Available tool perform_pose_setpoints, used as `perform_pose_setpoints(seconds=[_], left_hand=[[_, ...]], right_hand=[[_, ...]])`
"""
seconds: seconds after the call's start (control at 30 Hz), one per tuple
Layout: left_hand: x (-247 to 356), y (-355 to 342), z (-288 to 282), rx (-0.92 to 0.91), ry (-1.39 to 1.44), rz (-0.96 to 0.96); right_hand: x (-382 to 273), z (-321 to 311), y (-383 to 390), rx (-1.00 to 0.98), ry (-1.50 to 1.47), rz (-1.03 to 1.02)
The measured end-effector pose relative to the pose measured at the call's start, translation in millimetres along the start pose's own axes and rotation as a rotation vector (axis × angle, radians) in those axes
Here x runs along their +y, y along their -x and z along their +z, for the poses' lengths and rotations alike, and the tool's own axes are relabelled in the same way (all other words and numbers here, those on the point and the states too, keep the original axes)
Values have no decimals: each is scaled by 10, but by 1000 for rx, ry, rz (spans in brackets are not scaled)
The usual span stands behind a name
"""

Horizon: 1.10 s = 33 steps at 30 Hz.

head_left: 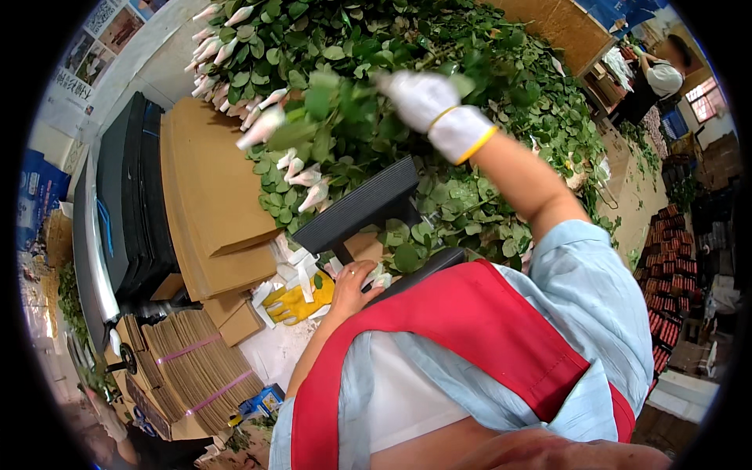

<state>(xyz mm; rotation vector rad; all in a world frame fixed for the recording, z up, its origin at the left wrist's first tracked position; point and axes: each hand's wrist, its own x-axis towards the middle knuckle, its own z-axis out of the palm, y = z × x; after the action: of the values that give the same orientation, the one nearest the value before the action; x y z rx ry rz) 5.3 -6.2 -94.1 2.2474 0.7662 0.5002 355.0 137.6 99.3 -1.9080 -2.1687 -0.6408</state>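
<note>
Gloved right hand (435, 110) closes on a stem in the far rose pile (439, 70); bare left hand (354, 283) rests loosely curled near the black rack (356, 207). Drawing one stem free seems next.

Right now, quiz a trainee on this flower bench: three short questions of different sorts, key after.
1. True or false: the right hand wears a white glove.
2. Which lies beside the bare left hand? A) yellow glove B) scissors C) bucket
3. What colour is the apron?

Key: 1 true; the right hand reaches into the leafy stems. 2 A, the yellow glove. 3 red.
</note>
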Motion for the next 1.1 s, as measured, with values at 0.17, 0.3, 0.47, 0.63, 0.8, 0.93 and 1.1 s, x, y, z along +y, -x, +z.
perform_pose_setpoints(seconds=[0.17,0.3,0.47,0.63,0.8,0.93,1.1], left_hand=[[40,-17,82,76,152,-131],[-184,142,151,49,117,-19],[-4,-31,111,181,-74,-14],[-111,70,66,88,91,-110],[-72,-109,140,100,-31,-88],[-98,45,265,74,-15,-252],[89,-132,146,69,-25,-300]], right_hand=[[711,-1434,437,91,-2,42],[83,-1810,913,-608,-96,-224],[-65,582,2374,-649,-424,-342],[30,137,633,-474,-330,-56],[44,806,-418,-743,-49,-71],[-45,114,-995,-510,-171,-17],[316,296,-1316,-174,-89,181]])
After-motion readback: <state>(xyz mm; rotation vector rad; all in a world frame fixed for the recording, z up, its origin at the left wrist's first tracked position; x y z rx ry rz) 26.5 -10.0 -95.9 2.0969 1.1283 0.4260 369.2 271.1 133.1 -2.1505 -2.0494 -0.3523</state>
